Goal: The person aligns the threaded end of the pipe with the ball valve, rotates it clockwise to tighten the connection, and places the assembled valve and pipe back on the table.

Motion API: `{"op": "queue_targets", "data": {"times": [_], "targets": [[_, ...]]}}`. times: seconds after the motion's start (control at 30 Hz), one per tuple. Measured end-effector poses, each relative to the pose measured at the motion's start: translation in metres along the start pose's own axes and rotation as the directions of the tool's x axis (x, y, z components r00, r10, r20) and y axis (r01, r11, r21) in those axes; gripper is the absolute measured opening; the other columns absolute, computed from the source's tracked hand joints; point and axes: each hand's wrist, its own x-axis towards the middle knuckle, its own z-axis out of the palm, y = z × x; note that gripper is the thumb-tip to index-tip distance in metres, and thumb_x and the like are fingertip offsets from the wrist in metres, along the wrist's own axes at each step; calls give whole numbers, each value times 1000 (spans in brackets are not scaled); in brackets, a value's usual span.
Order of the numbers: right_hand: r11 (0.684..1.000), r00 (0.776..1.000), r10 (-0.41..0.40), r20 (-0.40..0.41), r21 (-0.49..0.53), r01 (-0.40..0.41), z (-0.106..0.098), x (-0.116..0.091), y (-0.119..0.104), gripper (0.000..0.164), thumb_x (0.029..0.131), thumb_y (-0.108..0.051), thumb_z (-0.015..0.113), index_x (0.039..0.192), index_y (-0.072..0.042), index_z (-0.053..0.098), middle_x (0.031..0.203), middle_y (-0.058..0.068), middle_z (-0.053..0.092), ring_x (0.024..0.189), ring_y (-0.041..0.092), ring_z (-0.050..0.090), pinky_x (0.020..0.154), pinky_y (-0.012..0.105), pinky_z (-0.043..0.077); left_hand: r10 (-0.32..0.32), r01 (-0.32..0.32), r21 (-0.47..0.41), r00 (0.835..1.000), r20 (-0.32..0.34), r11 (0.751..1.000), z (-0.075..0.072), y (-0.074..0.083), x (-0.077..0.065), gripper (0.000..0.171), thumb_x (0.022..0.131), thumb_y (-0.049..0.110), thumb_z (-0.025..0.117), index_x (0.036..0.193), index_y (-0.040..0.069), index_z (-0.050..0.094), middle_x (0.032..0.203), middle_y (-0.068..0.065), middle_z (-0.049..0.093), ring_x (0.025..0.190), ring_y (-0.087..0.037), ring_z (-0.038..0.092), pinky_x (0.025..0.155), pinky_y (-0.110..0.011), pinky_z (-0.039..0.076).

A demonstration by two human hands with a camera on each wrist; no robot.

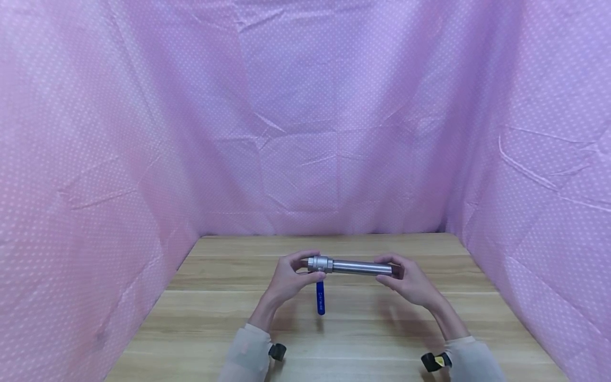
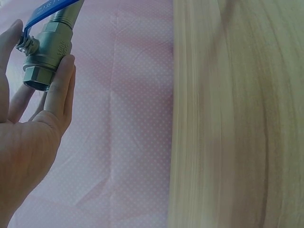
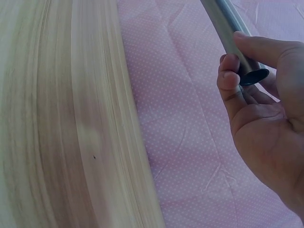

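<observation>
A silver metal ball valve (image 1: 321, 263) with a blue lever handle (image 1: 320, 298) is joined end to end with a straight steel pipe (image 1: 361, 267). Both are held up off the table, nearly level. My left hand (image 1: 289, 277) grips the valve body between thumb and fingers; in the left wrist view the hexagonal open end of the valve (image 2: 45, 61) faces my palm. At the other end, my right hand (image 1: 409, 280) pinches the pipe near its open tip, whose hollow end (image 3: 255, 76) shows in the right wrist view. The lever points down toward the front edge.
A light wood-grain table (image 1: 215, 318) lies beneath the hands. Pink dotted cloth (image 1: 305, 132) hangs behind it and along both sides. Dark wrist straps (image 1: 277, 351) sit at the sleeves.
</observation>
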Motion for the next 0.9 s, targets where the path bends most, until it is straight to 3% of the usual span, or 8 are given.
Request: {"op": "queue_targets", "data": {"times": [0.33, 0.47, 0.57, 0.73, 0.9], "targets": [[999, 1000, 26, -4, -41, -26, 0, -2, -1, 28, 105, -9, 79, 132, -3, 73, 93, -3, 72, 73, 4, 63, 61, 24, 54, 0, 0, 1, 1000, -2, 1000, 0, 0, -1, 58, 94, 23, 95, 149, 23, 74, 138, -12, 76, 122, -24, 75, 95, -29, 68], [1000, 1000, -13, 22, -24, 14, -1, -2, 1, 21, 108, -8, 74, 129, -2, 74, 81, -4, 66, 67, 2, 58, 54, 23, 50, 2, -2, 2, 1000, -2, 1000, 0, 1, -1, 58, 94, 23, 94, 148, 23, 74, 138, -11, 76, 123, -24, 75, 95, -29, 68], [998, 997, -62, 41, -1, 62, -1, -2, 2, 17, 111, -6, 69, 126, -2, 75, 76, 2, 63, 64, 0, 55, 50, 23, 48, 4, -4, 1, 1000, -2, 1000, 0, 2, -1, 57, 94, 23, 94, 148, 23, 74, 138, -11, 76, 123, -24, 75, 95, -29, 68], [995, 994, -95, 55, 22, 94, -2, -1, 2, 14, 113, -4, 65, 123, 0, 74, 75, 14, 64, 64, -1, 55, 49, 23, 48, 8, -8, -4, 1000, -2, 1000, 0, 3, -2, 58, 94, 22, 94, 149, 23, 74, 138, -11, 76, 123, -24, 75, 96, -28, 68], [999, 999, -29, 34, 28, 28, -1, -2, -2, 25, 109, -7, 73, 133, -1, 71, 84, 3, 68, 67, 1, 58, 53, 23, 50, 10, -10, -1, 1000, -3, 1000, 0, 4, -2, 58, 94, 22, 94, 148, 23, 74, 138, -11, 76, 123, -24, 75, 96, -29, 68]]}}
